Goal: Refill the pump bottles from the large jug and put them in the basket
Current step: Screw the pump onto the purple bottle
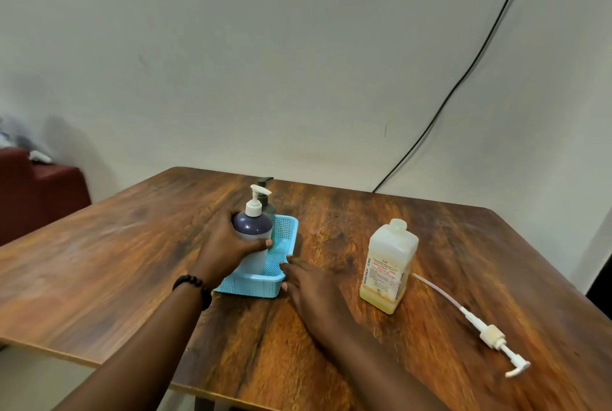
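A light blue mesh basket (287,228) sits mid-table. My left hand (228,245) is wrapped around a white pump bottle with a dark top and white pump (252,228), which stands upright in the basket's near left part. Behind it in the basket stands a greenish bottle with a dark pump (266,202), mostly hidden. My right hand (313,284) rests flat with fingers spread against the basket's near right corner. The large jug (389,265), translucent with yellowish liquid low in it and a red-lettered label, stands uncapped to the right.
A long white pump with its tube (480,327) lies on the wooden table (116,261) right of the jug. A black cable (463,79) runs down the wall behind. A dark red seat (36,192) stands at far left.
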